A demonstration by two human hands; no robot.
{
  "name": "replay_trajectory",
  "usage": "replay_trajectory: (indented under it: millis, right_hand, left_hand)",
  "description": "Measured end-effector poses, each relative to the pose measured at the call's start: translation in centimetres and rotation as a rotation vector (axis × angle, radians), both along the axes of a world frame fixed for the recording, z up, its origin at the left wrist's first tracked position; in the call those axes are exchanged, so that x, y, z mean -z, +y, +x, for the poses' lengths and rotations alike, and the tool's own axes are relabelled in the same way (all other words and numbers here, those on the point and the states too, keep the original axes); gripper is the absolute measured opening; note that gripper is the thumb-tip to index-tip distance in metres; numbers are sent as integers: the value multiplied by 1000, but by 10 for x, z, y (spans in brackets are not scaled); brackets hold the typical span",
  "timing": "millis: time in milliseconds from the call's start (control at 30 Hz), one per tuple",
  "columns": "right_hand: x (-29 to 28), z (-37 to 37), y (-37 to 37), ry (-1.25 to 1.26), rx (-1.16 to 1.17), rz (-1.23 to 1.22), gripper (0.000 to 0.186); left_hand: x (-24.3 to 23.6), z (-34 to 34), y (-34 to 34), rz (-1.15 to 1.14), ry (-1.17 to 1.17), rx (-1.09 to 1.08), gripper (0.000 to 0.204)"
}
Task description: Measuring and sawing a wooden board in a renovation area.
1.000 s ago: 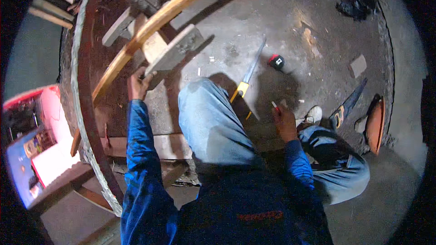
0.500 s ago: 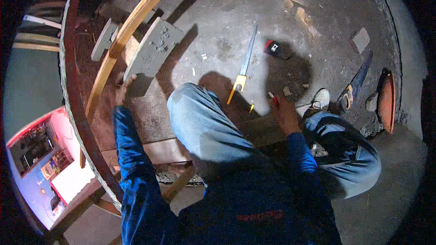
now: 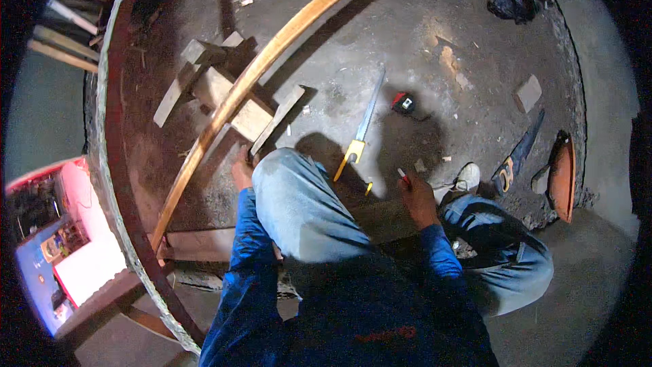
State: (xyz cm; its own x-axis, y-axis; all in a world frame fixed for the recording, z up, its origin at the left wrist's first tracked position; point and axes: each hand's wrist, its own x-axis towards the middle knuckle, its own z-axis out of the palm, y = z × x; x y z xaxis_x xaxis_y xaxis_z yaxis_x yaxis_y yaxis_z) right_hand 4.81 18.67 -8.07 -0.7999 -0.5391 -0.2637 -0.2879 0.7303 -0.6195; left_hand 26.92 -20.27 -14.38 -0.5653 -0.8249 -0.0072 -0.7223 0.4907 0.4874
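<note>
My left hand (image 3: pixel 242 170) is closed at the near end of a grey, cement-stained board (image 3: pixel 280 118), just left of my raised knee. The board stands on edge beside a pale wood block (image 3: pixel 251 119), under a long wooden beam (image 3: pixel 272 46). Some of the left fingers are hidden by the board and knee. My right hand (image 3: pixel 418 198) grips a red and white marker (image 3: pixel 405 176), its pale end pointing up and away. Between the hands a yellow-handled saw (image 3: pixel 360 129) lies on the floor, with a red and black tape measure (image 3: pixel 403 102) to its right.
A handsaw (image 3: pixel 520 153) and an orange-brown pan (image 3: pixel 563 177) lie at the right, near a flat grey piece (image 3: pixel 528 94). Another grey board (image 3: pixel 175 95) is left of the beam. A black plastic bag (image 3: pixel 509 3) sits at the far right. A small yellow piece (image 3: pixel 369 189) lies near the saw.
My left hand has moved right, toward my knee. The grey board has turned from showing its broad face to standing on edge. My right hand still holds the marker; the view has shifted.
</note>
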Motion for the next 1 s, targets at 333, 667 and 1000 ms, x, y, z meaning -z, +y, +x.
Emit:
replay_trajectory:
  millis: [333, 667, 1000]
  right_hand:
    - [-5, -3, 11, -22, -118, 215, 24]
    - [-24, 4, 28, -48, -65, 292, 20]
    - [-9, 3, 28, -39, -86, 300, 28]
  left_hand:
    - [33, -59, 48, 113, -232, 184, 60]
    - [49, -82, 40, 159, -240, 232, 28]
    - [44, -66, 85, 214, -20, 155, 21]
